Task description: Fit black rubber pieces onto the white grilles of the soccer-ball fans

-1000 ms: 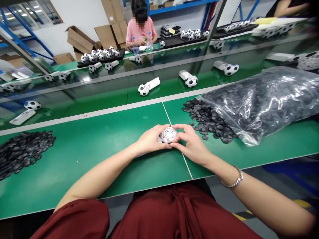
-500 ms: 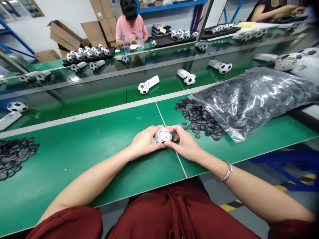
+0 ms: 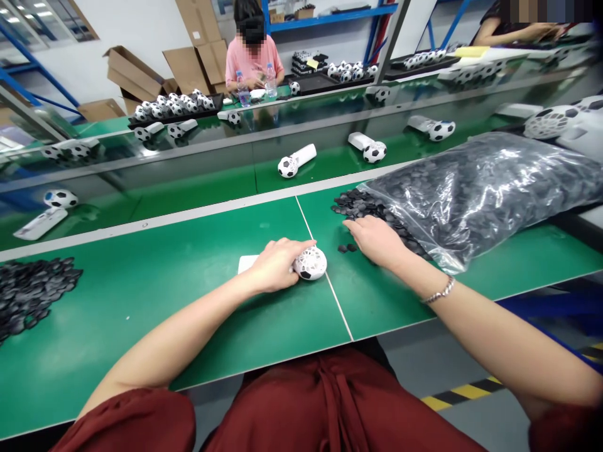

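Note:
My left hand (image 3: 274, 265) is closed around a white hand fan with a round football-shaped head (image 3: 311, 263); it rests on the green table (image 3: 188, 282), the white handle poking out to the left of my fingers. One black patch shows on the fan's head. My right hand (image 3: 374, 240) lies over the near edge of a pile of small black pieces (image 3: 362, 206) spilled from a clear plastic bag (image 3: 475, 188). Its fingers are curled down onto the pieces; what they pinch, if anything, is hidden.
A second heap of black pieces (image 3: 32, 292) lies at the far left. Finished football fans (image 3: 296, 161) ride the conveyor belt beyond the table. Across it a person in a pink shirt (image 3: 254, 56) sits beside trays of fans, and cardboard boxes stand behind.
My right hand left the fan and reached right to the pile of black pieces. My left hand lowered the fan onto the table and keeps hold of it.

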`<state>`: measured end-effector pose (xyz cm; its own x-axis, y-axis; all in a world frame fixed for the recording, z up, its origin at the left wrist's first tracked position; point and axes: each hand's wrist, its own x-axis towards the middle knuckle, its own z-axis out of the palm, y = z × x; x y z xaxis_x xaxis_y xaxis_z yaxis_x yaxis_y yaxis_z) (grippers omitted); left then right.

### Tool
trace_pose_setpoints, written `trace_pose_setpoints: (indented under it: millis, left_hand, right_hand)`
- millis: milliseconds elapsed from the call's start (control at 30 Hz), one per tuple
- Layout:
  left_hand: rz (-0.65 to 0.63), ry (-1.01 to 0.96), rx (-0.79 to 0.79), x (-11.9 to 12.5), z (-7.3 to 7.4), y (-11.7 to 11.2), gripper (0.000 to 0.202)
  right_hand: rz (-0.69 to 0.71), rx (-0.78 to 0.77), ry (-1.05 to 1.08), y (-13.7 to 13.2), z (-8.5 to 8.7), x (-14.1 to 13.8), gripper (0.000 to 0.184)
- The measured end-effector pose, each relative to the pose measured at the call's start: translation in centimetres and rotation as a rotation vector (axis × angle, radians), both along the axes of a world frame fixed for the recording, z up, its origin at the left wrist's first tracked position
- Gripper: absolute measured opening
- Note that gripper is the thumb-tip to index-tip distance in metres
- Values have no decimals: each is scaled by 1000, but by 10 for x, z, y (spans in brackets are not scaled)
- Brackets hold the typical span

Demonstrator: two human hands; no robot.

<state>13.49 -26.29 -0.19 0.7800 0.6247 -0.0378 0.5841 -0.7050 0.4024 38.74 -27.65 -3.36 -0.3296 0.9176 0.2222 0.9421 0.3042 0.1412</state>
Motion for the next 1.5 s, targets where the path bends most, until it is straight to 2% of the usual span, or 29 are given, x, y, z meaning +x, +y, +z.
trace_pose_setpoints:
  millis: [67,133,200,267,433,500,667,833,1067,1200,1333,1400,1500]
  left_hand:
    - [31,30,81,1,1,-2,73]
    - [67,35,130,1,0,-4,72]
    - [77,29,142,0,-2,-6,71]
    - [70,12,124,-1,-2,-7,70]
    - [86,-43,41,0,-1,-7,74]
    - [117,-65,26,1,0,-8,75]
    - [187,-79,40,8,-1,-11,62]
    - [198,-122,45,11,-2,-12,57]
    - [177,-156,41,12,-3,-12,55]
    - [75,-157,-7,6,3,-4,57]
    - [-69,-95,-61,-1,9,-1,61]
    - [-7,-48,-49,-1,7,-9,70]
    - [195,-58,-5,4,0,-23,77]
  right_hand:
    - [6,-16,148,-4,4,-3,28]
    - [18,-88,425,-15,7,-9,23]
    - [36,-205,734,-30,9,-19,16]
    - [68,-288,948,-45,11,-31,13]
    - [126,-333,1123,-55,13,-54,9]
    - [147,-323,1117,-51,12,-57,7]
    - [178,-285,1098,-43,11,-60,6]
    - [135,-387,1131,-36,11,-58,10]
    - [121,-449,1172,-32,2,-60,17]
    - [86,-402,1146,-31,5,-45,16]
    - [-37,-153,922,-27,11,-9,14]
    - [4,-124,721,-27,11,2,13]
    - [151,-125,439,-28,6,2,17]
